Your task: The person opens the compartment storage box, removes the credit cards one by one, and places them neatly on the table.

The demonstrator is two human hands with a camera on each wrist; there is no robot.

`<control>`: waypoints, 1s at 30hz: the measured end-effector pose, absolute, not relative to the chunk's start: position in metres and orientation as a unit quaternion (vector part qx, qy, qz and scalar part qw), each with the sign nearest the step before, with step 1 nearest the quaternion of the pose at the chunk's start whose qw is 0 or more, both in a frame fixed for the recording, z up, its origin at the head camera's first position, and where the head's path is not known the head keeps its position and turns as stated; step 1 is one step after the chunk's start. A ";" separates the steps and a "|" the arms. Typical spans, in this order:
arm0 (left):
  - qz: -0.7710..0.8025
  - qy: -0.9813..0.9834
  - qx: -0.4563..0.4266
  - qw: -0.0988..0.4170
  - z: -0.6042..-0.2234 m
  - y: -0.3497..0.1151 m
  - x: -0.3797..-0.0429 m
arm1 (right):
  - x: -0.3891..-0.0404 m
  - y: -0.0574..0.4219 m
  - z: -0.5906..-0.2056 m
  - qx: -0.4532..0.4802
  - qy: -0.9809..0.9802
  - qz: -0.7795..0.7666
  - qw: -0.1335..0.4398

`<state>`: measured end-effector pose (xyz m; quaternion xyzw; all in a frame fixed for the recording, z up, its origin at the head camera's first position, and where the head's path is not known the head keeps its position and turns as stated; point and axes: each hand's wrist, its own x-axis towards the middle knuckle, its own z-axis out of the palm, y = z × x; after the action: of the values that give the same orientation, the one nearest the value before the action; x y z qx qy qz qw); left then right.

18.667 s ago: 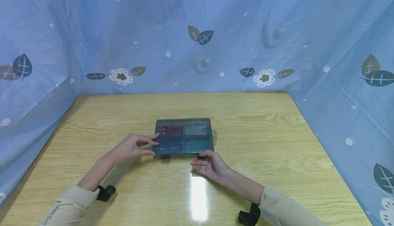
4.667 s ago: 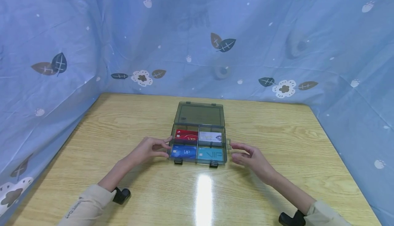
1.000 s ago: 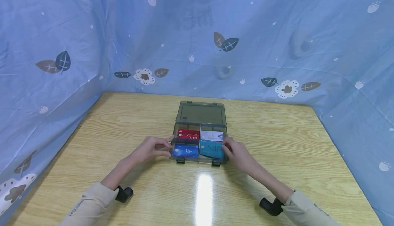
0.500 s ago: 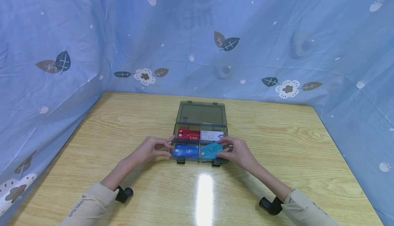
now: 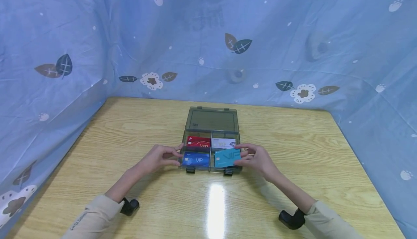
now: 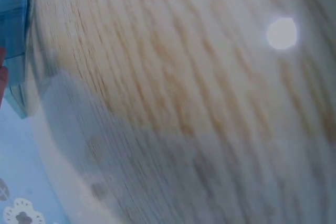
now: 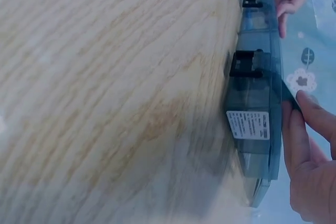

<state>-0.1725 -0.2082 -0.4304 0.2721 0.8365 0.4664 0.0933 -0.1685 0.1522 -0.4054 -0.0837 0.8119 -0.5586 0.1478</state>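
A smoky see-through plastic box lies on the table with its lid laid back. Its compartments hold a red card, a white card and a blue card, each lettered VIP. My right hand pinches a light-blue VIP card by its right end, thumb in front and fingers behind. This card is tilted over the front right compartment, and the right wrist view shows its dark edge above the rim. Extended fingers of my left hand touch the box's left side.
Two black latches stick out from the box's front. A printed label is on its outer wall. The wooden table meets a blue patterned cloth at the back and sides.
The box was closed at first; its lid is now laid back. My right hand moved from the box's right side onto the light-blue card, lifted and tilted it. My left hand stays at the left side.
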 end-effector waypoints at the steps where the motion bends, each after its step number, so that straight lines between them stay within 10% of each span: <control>1: 0.466 0.836 0.273 0.092 -0.431 -0.208 -0.173 | -0.168 0.154 -0.406 -0.083 0.805 -0.567 0.151; 30: 0.474 0.833 0.272 0.087 -0.433 -0.209 -0.173 | -0.175 0.211 -0.416 -0.069 0.729 -0.659 0.170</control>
<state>-0.1727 -0.2088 -0.4334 0.2724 0.8328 0.4739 0.0872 -0.1755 0.2108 -0.4164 -0.0693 0.7290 -0.6594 0.1701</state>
